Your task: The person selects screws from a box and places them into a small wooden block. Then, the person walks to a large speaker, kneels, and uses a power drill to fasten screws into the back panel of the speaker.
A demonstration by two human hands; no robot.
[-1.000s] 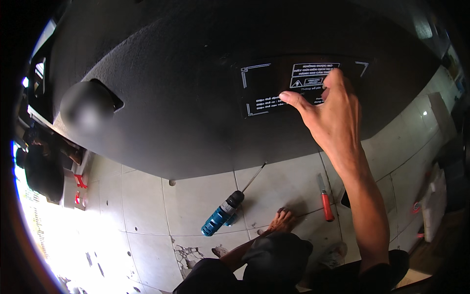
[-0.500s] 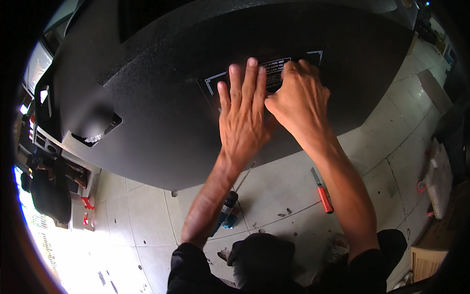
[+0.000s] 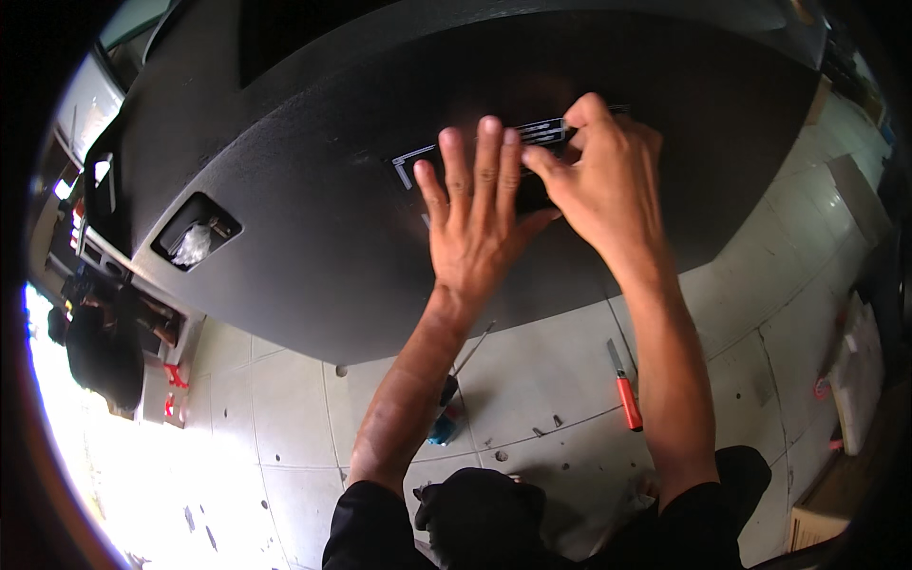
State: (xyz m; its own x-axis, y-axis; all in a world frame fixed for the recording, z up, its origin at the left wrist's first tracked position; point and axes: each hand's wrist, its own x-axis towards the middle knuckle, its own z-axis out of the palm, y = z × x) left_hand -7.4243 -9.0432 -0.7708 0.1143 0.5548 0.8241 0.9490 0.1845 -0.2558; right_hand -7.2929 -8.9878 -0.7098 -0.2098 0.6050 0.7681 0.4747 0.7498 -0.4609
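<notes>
A large black textured panel (image 3: 304,275) stretches in front of me. On it lies a black label (image 3: 414,169) with white border lines and white print, largely covered by my hands. My left hand (image 3: 475,214) rests flat on the label, fingers spread, with nothing in it. Beside it, my right hand (image 3: 613,176) is over the label's right part, its fingers curled and its thumb toward the print. Whatever is between those fingertips, if anything, is hidden.
A recess (image 3: 197,231) at the panel's left holds crumpled clear plastic. On the tiled floor (image 3: 294,399) lie a red-handled knife (image 3: 627,399), a long-shafted tool (image 3: 475,348) partly behind my left forearm, and small dark bits. A cardboard box (image 3: 819,518) stands at the lower right.
My right hand has shifted right, its thumb now apart from my left hand. My left thumb has spread outward. The dark blurred shape over the left recess is gone.
</notes>
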